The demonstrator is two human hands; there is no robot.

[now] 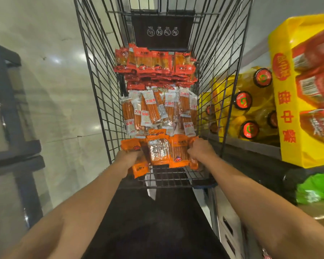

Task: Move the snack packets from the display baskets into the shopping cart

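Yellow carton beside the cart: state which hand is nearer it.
Right. The right hand grips orange packets on the side facing the yellow carton; the left hand is across the cart.

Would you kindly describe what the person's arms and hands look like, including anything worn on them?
Both forearms are bare as far as the view shows, with no sleeves visible. The left hand and the right hand wear no gloves; no watch, bracelet or ring is visible.

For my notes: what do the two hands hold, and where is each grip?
Both hold one bundle of orange packets over the cart: left hand at its left end, right hand at its right end.
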